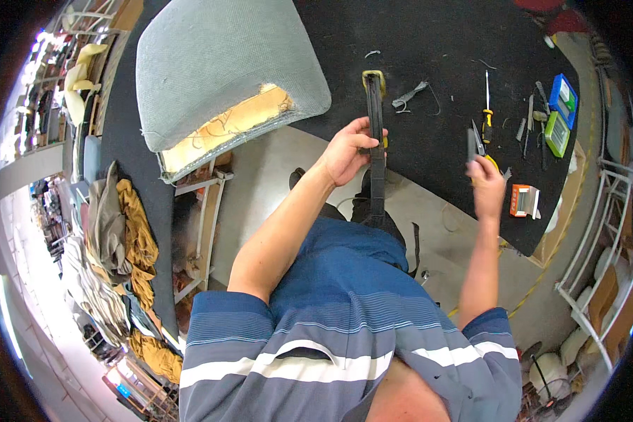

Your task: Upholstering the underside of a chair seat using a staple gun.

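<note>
My left hand (346,152) is closed around a long, narrow black tool (377,179) with a yellow end, which looks like a staple gun. Its black bar points back toward my body. To the right, my right hand (487,186) pinches a short grey strip (471,145), smeared by motion. Just beyond that hand lie scissors (477,137) with yellow handles, partly covered by it. An orange and white small box (523,201) rests to its right. The grey fabric seat cushion (225,67) lies at the left, its near edge open over yellow foam.
The black-covered table (415,42) has an angled near edge. On it are a screwdriver (487,119), a bundle of grey threads (411,96), slim tools (529,126), and blue (563,97) and green (557,133) cases. Cloth (109,225) hangs at left; a metal rack (605,253) stands right.
</note>
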Available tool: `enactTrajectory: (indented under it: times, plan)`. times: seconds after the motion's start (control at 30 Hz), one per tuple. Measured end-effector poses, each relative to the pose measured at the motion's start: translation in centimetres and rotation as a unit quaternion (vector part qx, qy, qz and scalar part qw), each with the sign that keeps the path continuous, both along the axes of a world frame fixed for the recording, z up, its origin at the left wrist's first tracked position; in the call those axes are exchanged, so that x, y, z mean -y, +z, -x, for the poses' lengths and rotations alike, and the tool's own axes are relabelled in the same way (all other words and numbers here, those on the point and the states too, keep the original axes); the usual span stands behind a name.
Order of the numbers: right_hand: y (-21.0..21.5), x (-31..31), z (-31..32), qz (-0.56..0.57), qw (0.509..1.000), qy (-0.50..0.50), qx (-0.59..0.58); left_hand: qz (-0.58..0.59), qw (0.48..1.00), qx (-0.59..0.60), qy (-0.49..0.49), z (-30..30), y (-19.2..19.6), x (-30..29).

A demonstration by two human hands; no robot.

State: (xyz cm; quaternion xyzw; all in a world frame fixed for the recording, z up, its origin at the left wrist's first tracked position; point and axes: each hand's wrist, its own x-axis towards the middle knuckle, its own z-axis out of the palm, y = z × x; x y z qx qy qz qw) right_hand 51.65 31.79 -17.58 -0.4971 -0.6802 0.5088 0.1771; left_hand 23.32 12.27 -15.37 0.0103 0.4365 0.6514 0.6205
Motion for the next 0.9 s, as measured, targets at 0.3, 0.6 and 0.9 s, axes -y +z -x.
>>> enactTrajectory:
  times: [0.3, 0.6, 0.9]
  plan:
    - [6.9, 8.9, 15.7, -0.264, 0.953, 0.122, -0.090, -0.041, 0.998, -0.053, -0.012, 0.1, 0.7, -0.4]
    - [5.9, 13.1, 23.9, -0.393, 0.911, 0.079, 0.094, -0.063, 0.991, -0.091, -0.078, 3.7, -0.9, 2.0]
    - [3.6, 12.8, 26.8, 0.037, 0.986, -0.116, -0.113, -0.155, 0.968, -0.159, -0.114, 8.2, 0.4, 5.1]
